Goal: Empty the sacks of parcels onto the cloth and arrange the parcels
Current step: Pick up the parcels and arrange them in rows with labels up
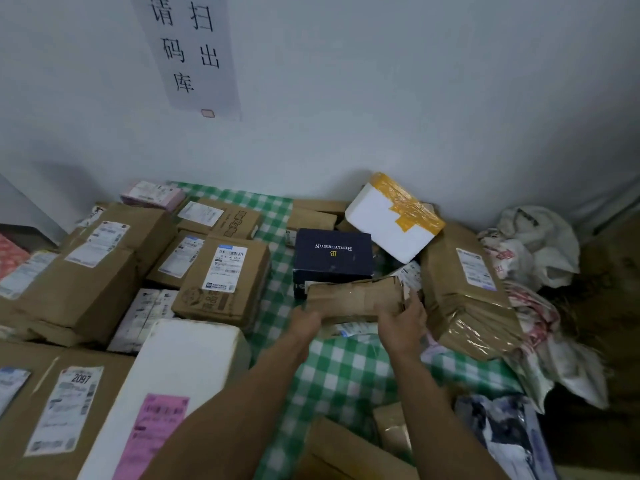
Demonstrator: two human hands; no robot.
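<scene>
A green-and-white checked cloth (341, 368) covers the floor against the wall. Both hands grip a flat, crumpled brown cardboard parcel (356, 297) just above the cloth, my left hand (306, 322) at its left end, my right hand (403, 320) at its right end. Right behind it sits a dark blue box (332, 256) with gold lettering. A white foam box with yellow tape (393, 220) leans tilted behind that. A large taped brown parcel (467, 296) lies to the right. Crumpled white sacks (533, 244) lie at the far right.
Several labelled brown cartons (221, 278) are packed together on the left, with a long white foam box bearing a pink label (173, 386) in front. Small parcels (391, 427) and a grey plastic bag (505, 438) lie near my arms. A paper sign (194, 53) hangs on the wall.
</scene>
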